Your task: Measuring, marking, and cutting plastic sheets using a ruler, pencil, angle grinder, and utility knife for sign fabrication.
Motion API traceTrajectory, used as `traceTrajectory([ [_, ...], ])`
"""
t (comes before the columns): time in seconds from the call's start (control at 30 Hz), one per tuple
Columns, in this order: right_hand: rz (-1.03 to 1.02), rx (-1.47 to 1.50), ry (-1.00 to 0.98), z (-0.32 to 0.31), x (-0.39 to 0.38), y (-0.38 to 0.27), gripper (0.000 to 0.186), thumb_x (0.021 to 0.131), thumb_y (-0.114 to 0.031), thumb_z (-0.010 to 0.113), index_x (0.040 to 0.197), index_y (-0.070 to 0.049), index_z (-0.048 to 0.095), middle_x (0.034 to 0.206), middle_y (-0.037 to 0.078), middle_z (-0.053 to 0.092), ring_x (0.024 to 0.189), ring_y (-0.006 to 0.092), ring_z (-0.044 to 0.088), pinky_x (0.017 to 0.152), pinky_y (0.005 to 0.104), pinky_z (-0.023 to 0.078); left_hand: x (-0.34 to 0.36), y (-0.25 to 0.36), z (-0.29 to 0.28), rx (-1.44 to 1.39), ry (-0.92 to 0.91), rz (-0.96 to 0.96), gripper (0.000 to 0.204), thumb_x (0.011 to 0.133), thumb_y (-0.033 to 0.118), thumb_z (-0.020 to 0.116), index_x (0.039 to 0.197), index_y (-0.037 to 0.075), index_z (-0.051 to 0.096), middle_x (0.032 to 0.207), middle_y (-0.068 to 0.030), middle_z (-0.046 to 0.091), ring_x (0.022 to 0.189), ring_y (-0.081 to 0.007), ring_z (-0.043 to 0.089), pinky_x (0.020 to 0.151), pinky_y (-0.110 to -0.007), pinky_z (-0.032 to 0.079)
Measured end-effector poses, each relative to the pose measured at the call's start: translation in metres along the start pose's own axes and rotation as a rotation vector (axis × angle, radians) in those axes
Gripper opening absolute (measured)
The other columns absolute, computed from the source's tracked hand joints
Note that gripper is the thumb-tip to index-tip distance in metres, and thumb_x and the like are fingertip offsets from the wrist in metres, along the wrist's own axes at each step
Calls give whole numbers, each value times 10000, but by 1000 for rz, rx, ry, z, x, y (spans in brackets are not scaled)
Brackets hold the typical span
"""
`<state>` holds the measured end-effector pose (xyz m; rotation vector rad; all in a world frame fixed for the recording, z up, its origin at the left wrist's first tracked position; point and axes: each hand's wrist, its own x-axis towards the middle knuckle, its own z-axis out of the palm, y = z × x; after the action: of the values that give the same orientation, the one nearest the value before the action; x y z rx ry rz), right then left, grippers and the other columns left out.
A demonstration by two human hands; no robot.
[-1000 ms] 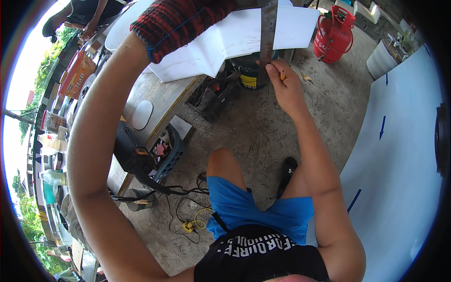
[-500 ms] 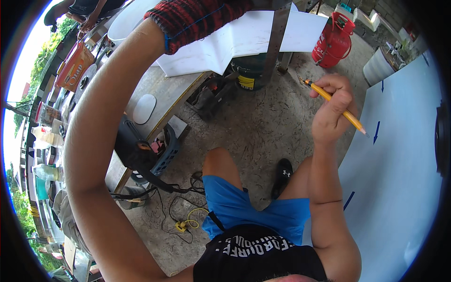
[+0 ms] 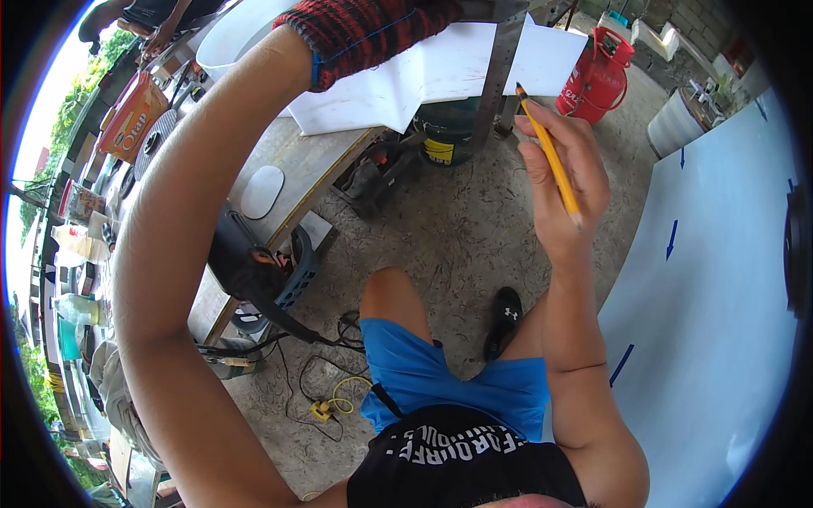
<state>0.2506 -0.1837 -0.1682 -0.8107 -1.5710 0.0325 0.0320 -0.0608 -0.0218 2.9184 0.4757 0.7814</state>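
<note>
My left hand [image 3: 381, 38], in a red-and-black knitted glove, reaches to the top edge over white sheets [image 3: 356, 97]. At its far end it seems to close on the short arm of an L-shaped metal square [image 3: 503, 63]; its fingers are partly cut off. The square's long blade crosses the white sheet and hangs past its edge. My bare right hand [image 3: 572, 173] pinches a yellow pencil [image 3: 555, 161] between thumb and fingers. The pencil's dark end points up and away, close to the right-hand sheet's lower edge.
Right of the sheets stands a red gas cylinder [image 3: 597, 76]. A dark bucket [image 3: 445, 135] is under them. A large whitish panel [image 3: 694, 313] with blue marks fills the right side. Cables [image 3: 313, 364] lie on the floor. A cluttered table runs along the left; another person's hand [image 3: 157, 42] is beyond.
My right hand has moved up and to the left with the pencil, whose dark end has turned more upward. The gloved left hand has shifted slightly right.
</note>
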Motion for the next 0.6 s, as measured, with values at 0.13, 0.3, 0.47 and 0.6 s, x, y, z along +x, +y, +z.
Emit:
traceTrajectory([
  [0.13,6,59,-38,-12,-2,4,263,982,24,634,1242,9,667,1083,124,685,972,203,683,825,308,559,2,-2,2,-138,24,-34,477,959,-16,557,1402,143,640,1275,-115,725,1114,-175,683,1002,-313,518],
  [0.3,166,249,-29,-4,-13,1,287,1035,-5,573,1319,21,607,1138,159,693,961,181,690,835,308,576,2,-7,4,-149,18,17,482,947,-33,555,1399,116,638,1280,-128,721,1114,-183,682,1000,-314,517],
  [0.47,298,482,-48,-6,-14,-10,421,1034,-4,551,1443,50,466,1206,245,671,816,215,735,774,320,600,1,-11,4,-125,-10,-18,476,961,-36,551,1411,98,625,1286,-117,719,1120,-168,670,997,-306,513],
  [0.6,393,606,-48,-16,-18,-8,442,1029,14,538,1462,36,453,1173,219,686,853,219,730,778,325,598,4,-12,10,-801,-1,-400,447,969,-29,570,1400,73,629,1296,-102,714,1123,-138,650,973,-274,509],
])
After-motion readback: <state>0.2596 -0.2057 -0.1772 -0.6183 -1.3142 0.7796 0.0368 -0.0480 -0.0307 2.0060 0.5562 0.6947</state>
